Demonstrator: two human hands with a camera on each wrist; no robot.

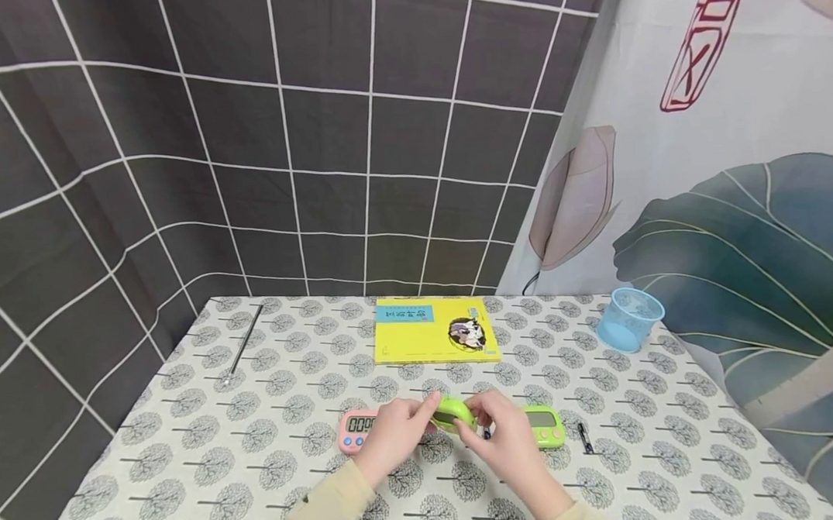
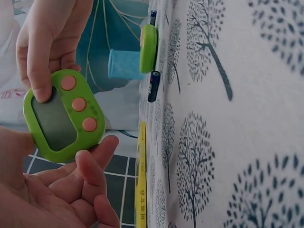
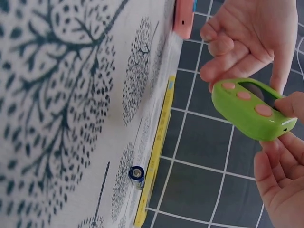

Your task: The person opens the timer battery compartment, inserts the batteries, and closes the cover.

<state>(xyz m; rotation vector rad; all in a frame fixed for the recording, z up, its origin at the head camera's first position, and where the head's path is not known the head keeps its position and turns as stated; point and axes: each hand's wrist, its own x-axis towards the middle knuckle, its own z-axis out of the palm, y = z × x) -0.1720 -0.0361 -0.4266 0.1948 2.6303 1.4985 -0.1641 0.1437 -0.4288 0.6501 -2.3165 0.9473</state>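
Observation:
A green digital timer (image 1: 455, 410) with pink buttons and a blank grey screen is held up over the table between both hands. My left hand (image 1: 400, 430) pinches one end of it. My right hand (image 1: 499, 428) grips the other end, its thumb over the screen side in the right wrist view and its fingers behind. A second green timer (image 1: 545, 425) lies to the right, partly behind my right hand. Left of my hands is a pink timer (image 1: 353, 432) showing digits, partly covered by my left hand. Small dark batteries (image 2: 154, 86) lie near the second green timer.
Further back lies a yellow book (image 1: 413, 347) with a blue label. A translucent blue cup (image 1: 628, 320) stands at the back right, and a thin dark rod (image 1: 247, 339) lies at the back left. Another battery (image 1: 585, 437) is right of the second timer.

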